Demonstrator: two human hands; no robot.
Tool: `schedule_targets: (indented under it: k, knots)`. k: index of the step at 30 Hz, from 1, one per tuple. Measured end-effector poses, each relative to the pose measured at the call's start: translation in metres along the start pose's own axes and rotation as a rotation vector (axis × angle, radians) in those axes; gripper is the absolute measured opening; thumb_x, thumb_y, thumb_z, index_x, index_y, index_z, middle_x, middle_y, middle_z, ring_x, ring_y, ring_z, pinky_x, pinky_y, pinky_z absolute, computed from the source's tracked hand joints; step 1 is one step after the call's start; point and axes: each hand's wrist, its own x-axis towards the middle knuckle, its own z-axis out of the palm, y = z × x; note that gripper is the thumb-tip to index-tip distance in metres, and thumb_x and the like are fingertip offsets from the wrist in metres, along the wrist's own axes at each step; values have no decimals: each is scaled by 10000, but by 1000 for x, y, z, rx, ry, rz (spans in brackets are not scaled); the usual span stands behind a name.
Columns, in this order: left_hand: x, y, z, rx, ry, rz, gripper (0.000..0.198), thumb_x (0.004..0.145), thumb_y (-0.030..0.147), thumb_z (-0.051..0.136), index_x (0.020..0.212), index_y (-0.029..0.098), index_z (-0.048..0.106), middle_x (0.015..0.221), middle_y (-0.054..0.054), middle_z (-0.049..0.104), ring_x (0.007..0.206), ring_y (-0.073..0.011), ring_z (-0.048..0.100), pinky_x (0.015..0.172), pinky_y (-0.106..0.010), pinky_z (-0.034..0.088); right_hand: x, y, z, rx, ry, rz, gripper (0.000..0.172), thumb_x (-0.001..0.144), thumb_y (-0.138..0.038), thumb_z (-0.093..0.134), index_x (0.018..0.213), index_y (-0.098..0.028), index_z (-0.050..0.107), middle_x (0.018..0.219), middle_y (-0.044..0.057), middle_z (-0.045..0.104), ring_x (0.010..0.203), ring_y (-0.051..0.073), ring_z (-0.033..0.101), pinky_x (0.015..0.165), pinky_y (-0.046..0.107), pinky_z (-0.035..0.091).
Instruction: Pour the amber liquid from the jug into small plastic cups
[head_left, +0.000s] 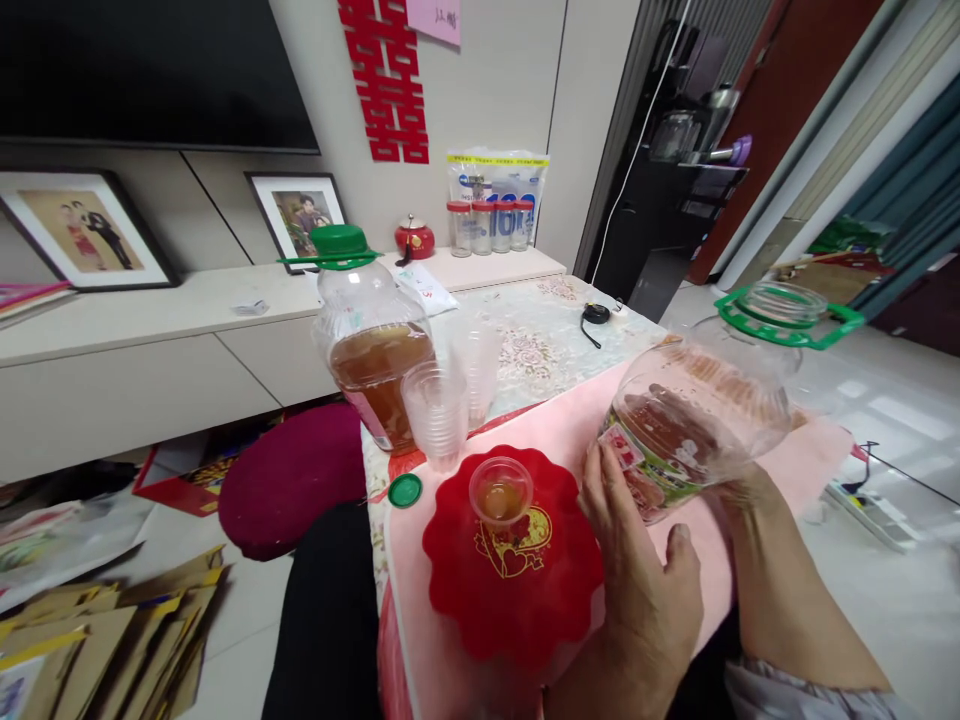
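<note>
Your left hand [637, 575] touches the uncapped jar [720, 400], grip released. I cannot tell the grip of your right hand [736, 490].

A round maroon cushion [292, 480] lies near flattened brown cardboard [105, 650] — a white-lidded red pot [416, 242] stands near red-capped clear jars [481, 230].

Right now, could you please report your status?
Left hand on clear plastic green-collared bottle. Right hand behind, partly hidden. Scalloped red plate close by.
</note>
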Motion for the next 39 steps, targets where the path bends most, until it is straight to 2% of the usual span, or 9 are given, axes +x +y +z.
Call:
schedule_targets:
  k: [3,5,9,14,19,23,29,34,39]
  knots:
    - [-3,-1,-2,3,13,19,969,757,63,604,1659,65,250,1771,-202,174,1683,-295,184,1394,-527,248,34,11,-72,139,55,98,615,561,-429,971,1144,-353,793,1260,50,793,1299,395,685,1104,534,577]
    - [-9,-5,-3,25,25,72,983,752,82,606,1667,110,248,1768,-169,200,1678,-289,203,1389,-527,275,44,14,-97,184,77,102,704,485,-402,1009,1147,-298,792,1250,78,799,1256,403,706,1110,554,561]
    - [-28,-10,-19,102,126,223,927,789,96,590,1642,316,301,1742,-46,303,1646,-228,298,1348,-444,385,36,11,-96,255,99,89,854,459,-409,1023,1256,-265,754,1341,106,763,1295,413,680,1130,577,532]
    - [-29,-3,-78,290,406,377,700,882,262,658,1533,399,439,1624,-31,485,1515,-280,489,1231,-556,501,21,-1,-94,282,93,103,780,476,-468,1020,1191,-255,793,1292,104,784,1338,423,648,1149,568,520]
    - [-12,-5,-138,364,464,205,744,813,424,726,1493,199,528,1564,-144,508,1490,-329,483,1284,-617,402,8,-9,-111,299,139,131,737,562,-448,1002,1244,-267,791,1309,105,776,1281,389,689,1122,546,546]
    - [0,-23,-156,298,334,64,953,769,508,769,1583,157,417,1619,-157,450,1509,-340,461,1303,-608,375,-2,-7,-116,333,301,108,598,632,-455,985,1182,-299,810,1221,67,800,1116,283,754,998,419,628]
    - [15,-42,-155,105,170,22,1090,735,422,792,1643,123,268,1631,-190,459,1545,-310,446,1339,-543,328,-34,-19,-96,371,469,17,197,788,-433,910,912,-318,808,809,-25,744,749,107,687,758,190,600]
    - [20,-48,-153,-8,131,24,1118,728,389,800,1644,135,211,1518,-196,569,1452,-293,552,1278,-519,417,-65,-44,-47,348,239,45,284,864,-515,836,825,-238,786,712,21,689,678,126,631,649,219,533]
    - [12,-42,-150,-61,117,33,1138,715,392,830,1643,180,207,1505,-171,582,1458,-287,549,1275,-506,417,-69,-55,5,362,-39,167,376,922,-531,786,810,-174,740,702,48,691,654,139,613,647,273,492]
